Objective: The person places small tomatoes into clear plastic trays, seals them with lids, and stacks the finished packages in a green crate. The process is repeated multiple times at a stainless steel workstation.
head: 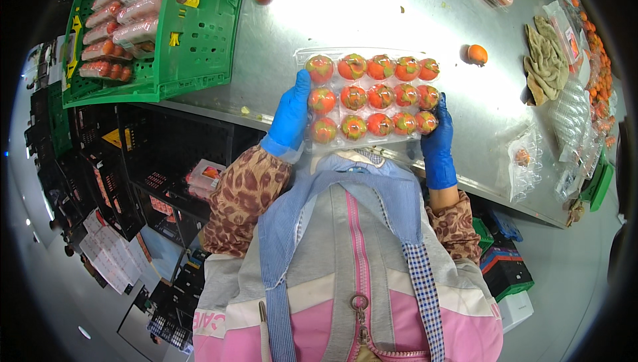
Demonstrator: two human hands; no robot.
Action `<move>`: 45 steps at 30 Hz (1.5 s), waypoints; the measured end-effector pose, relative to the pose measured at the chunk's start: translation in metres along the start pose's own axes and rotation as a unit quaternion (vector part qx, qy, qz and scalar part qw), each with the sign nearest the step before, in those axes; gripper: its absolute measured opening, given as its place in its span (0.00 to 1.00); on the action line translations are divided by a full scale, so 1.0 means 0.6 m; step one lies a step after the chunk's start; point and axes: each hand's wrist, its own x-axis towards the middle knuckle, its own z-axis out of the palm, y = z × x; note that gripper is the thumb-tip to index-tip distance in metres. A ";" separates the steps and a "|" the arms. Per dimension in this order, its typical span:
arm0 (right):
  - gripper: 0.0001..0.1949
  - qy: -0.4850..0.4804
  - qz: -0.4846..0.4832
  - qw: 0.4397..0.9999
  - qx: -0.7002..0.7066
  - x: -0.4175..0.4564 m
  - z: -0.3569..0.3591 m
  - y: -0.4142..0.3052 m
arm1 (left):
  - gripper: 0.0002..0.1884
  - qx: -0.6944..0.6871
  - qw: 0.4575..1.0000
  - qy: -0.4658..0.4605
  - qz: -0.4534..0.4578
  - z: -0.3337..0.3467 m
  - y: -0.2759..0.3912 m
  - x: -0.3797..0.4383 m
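A clear plastic clamshell pack (366, 53) spans the space between my hands, over the near edge of the steel table. Three rows of small orange-red persimmons (381, 96) with greenish calyxes show through it. My left hand (289, 117), in a light blue glove, grips the pack's left end with the thumb up along the side. On the right end is my right hand (439, 137), in a darker blue glove, its fingers partly hidden behind the pack. The lid looks closed over the fruit.
A green crate (199, 38) of filled packs stands at left on the steel table (279, 28). A loose persimmon (477, 55), a cloth (544, 60) and an opened clamshell (523, 162) lie at right. Black crates (174, 137) sit below left.
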 end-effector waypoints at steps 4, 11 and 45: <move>0.19 -0.001 -0.022 1.000 0.015 0.003 -0.007 0.002 | 0.36 -0.013 1.000 -0.007 -0.024 0.000 0.004 -0.003; 0.21 0.026 0.022 0.999 0.003 -0.010 0.005 -0.004 | 0.36 -0.077 0.996 -0.019 -0.034 0.006 0.012 -0.007; 0.25 -0.030 -0.070 0.994 -0.081 -0.049 0.031 -0.002 | 0.37 -0.117 0.992 0.020 0.032 -0.034 -0.029 0.006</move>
